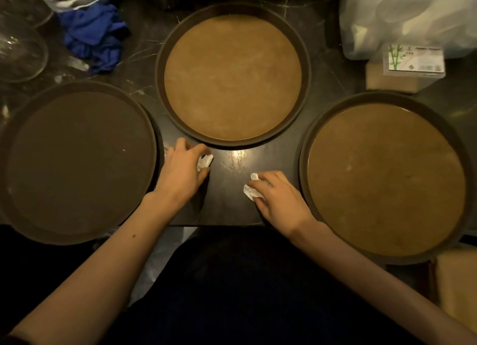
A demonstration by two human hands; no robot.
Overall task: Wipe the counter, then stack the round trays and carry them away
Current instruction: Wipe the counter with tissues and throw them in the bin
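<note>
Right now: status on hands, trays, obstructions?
Left hand and right hand each press tissue on counter. Three trays unstacked. Nothing blocking.

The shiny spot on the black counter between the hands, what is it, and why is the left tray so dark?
Head view: the spot is lamp glare on the polished black counter; light falls mostly on the centre, so the left round brown tray sits in dimness; the box with the bamboo label looks blurred; the edges bend from the wide lens.

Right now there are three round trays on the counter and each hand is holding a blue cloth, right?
Not quite. The head view shows three round trays, but the left hand and right hand each hold a white wad. The blue cloth lies untouched at the back.
</note>
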